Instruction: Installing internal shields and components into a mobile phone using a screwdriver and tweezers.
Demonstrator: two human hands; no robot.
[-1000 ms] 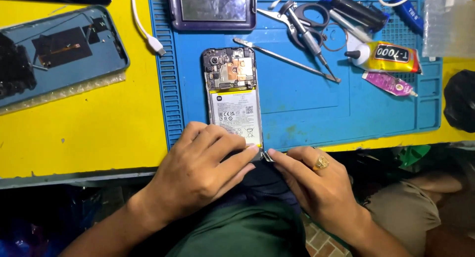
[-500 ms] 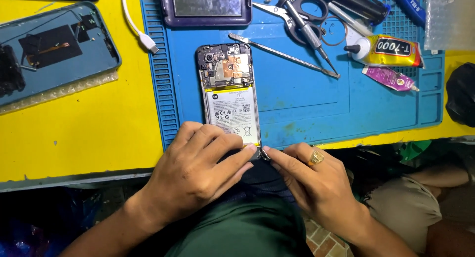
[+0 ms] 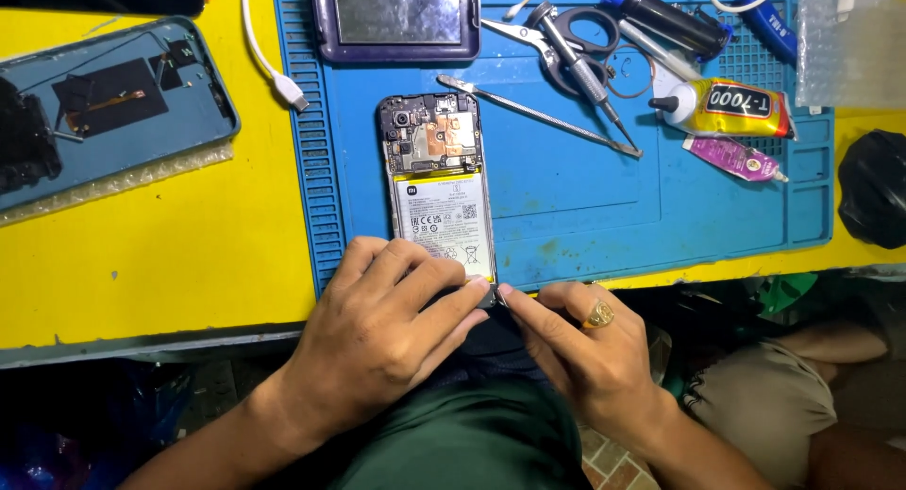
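1. A yellow bench (image 3: 170, 263) carries a blue ribbed work mat (image 3: 585, 216) that runs to the bench's near edge, with tools crowded along the far edge.
2. An opened phone (image 3: 436, 183) lies back-up at the mat's near-left part, circuit board toward the far edge, battery label showing, its bottom end at the near edge.
3. The left hand (image 3: 387, 339) lies curled over the phone's bottom end, fingers pressing it flat; it grips nothing else that I can see.
4. The right hand (image 3: 585, 344), ring on one finger, pinches something thin at the phone's near-right corner; the item is too small to identify.
5. To work this corner well, I judge the left hand should hold the frame steady while the right works gently, low and parallel to the edge, clear of the battery.
6. Tweezers (image 3: 538, 115), scissors (image 3: 557, 32) and a yellow glue tube (image 3: 731, 108) lie toward the far-right corner; a detached back cover (image 3: 113, 112) lies at the far-left.
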